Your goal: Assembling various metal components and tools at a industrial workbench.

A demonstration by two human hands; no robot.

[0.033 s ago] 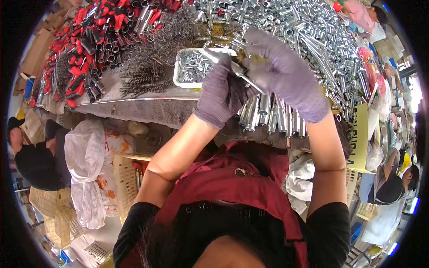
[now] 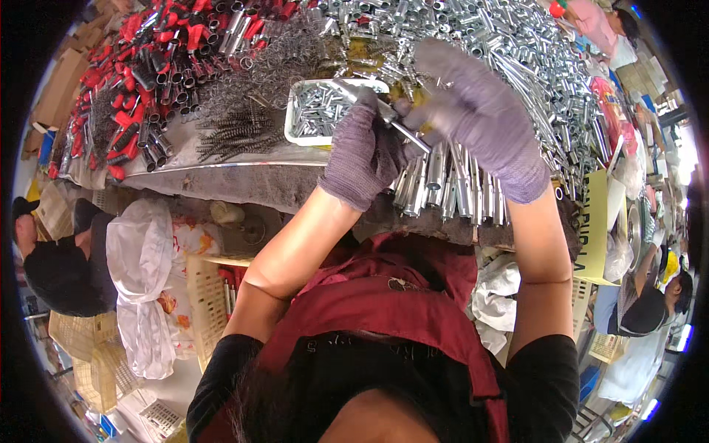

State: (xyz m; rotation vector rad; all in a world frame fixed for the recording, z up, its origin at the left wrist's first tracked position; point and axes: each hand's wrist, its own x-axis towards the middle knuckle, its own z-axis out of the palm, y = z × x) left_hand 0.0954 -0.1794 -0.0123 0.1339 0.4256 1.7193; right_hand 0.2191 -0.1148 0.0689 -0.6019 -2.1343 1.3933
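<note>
My left hand [image 2: 360, 156], in a purple-grey knit glove, is closed around a shiny metal tube with a thin rod [image 2: 408, 135] sticking out toward the right. My right hand [image 2: 484, 122], gloved alike, hovers just right of the rod's end. Its fingers are smeared by motion, so their grip cannot be made out. Beneath the hands, several finished-looking metal tubes [image 2: 447, 188] lie side by side at the bench's front edge. Touching distance from my left hand stands a white tray [image 2: 289, 122] with small metal pins inside.
Red-and-black handled parts [image 2: 129, 111] heap up at the left, beside dark coil springs [image 2: 240, 133]. Loose silver sockets and tubes [image 2: 502, 44] cover the far side. A yellow carton flap [image 2: 597, 229] borders the right. Plastic crates [image 2: 207, 310] stand below; other people sit at both sides.
My right hand has shifted slightly, its blurred fingers moving a little near the rod. My left hand keeps hold of the metal tube, which has barely moved.
</note>
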